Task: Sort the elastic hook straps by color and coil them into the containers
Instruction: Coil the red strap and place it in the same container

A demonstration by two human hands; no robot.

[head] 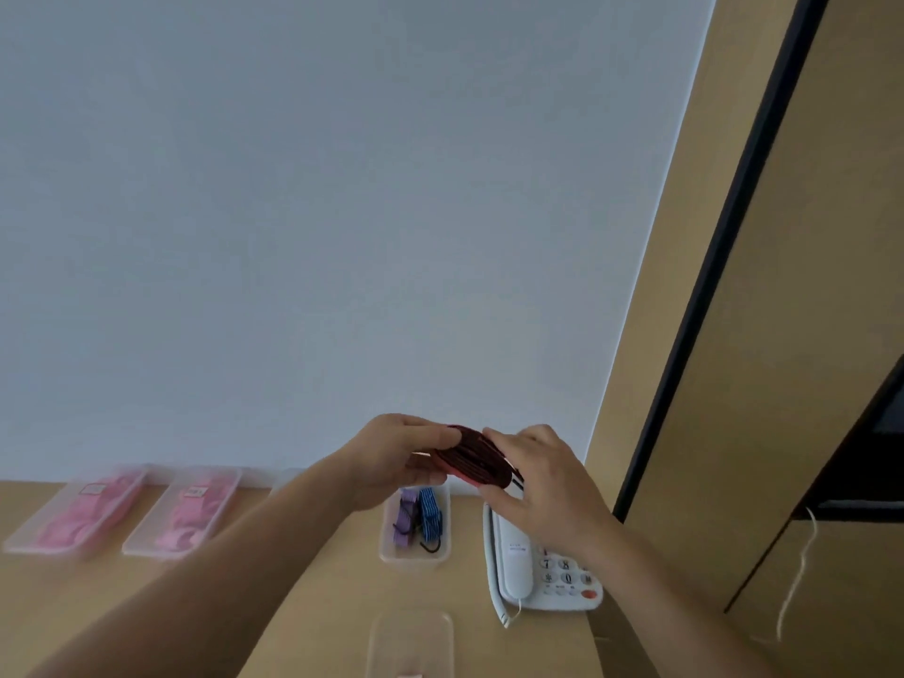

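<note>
Head view: the step in hand looks like the coiling of one dark red strap (470, 456), now wound into a flat oval bundle and held up in the air between the two hands; the left hand (394, 462) grips its near-left rim, fingers (435, 437) curled over the top and thumb side underneath; the right hand (545, 486) pinches the opposite rim, fingertips (495, 438) lying on top of the coil and the thumb below it.

Both forearms reach forward and converge, wrists about level, palms turned in toward each other.

Directly below the left fingers sits the clear container (387, 548) with a purple and a blue strap in it; an empty container (379, 633) lies nearer the body, below both hands; a white telephone (538, 579) lies under the right palm.

By my judgement the next move calls for keeping the loops squeezed so they do not spring apart, then lowering the bundle into a container for red; which one that is I cannot tell.
</note>
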